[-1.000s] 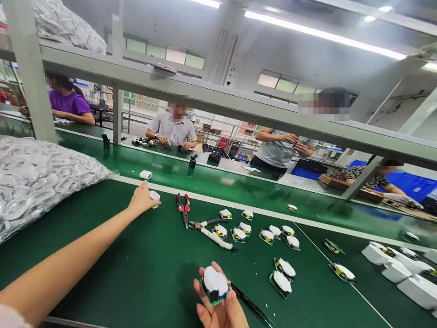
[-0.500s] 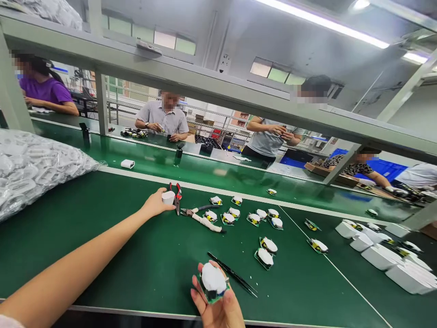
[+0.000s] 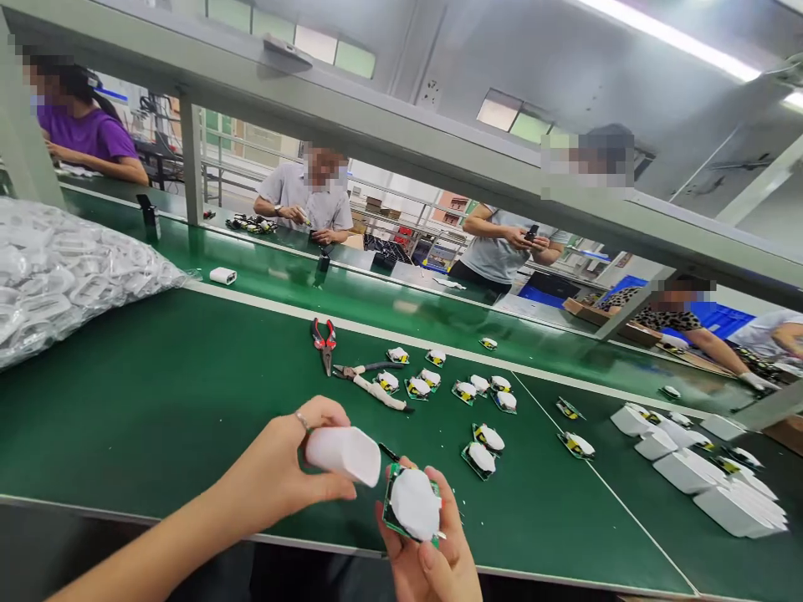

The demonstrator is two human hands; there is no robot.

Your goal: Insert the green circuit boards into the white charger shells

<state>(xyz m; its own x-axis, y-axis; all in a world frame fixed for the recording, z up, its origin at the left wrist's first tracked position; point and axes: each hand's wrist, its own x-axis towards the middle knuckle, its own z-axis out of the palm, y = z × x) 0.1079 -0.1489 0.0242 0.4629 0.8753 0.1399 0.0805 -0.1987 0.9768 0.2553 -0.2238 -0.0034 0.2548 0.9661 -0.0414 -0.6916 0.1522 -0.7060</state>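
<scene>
My left hand (image 3: 294,460) is closed around a white plastic housing (image 3: 348,454), its wider end turned toward my other hand. Close beside it, my right hand (image 3: 439,543) grips a green circuit board (image 3: 415,504) by its edges, with a white pad covering the board's upper face. A small gap separates housing and board. Behind the two hands the black tweezers (image 3: 389,451) are mostly hidden. Farther up the green bench lie red-handled pliers (image 3: 324,343) and cutters with white-wrapped handles (image 3: 376,387).
Several padded circuit boards (image 3: 483,458) are scattered right of centre. White housings (image 3: 740,506) stand in rows at the right. A clear bag of white parts (image 3: 69,280) lies at the left, and a single housing (image 3: 223,275) on the belt beyond. Co-workers sit and stand across the line.
My left hand has come back from beside the red-handled pliers, bringing the white housing next to the board. My right hand has shifted slightly right and tilted the board.
</scene>
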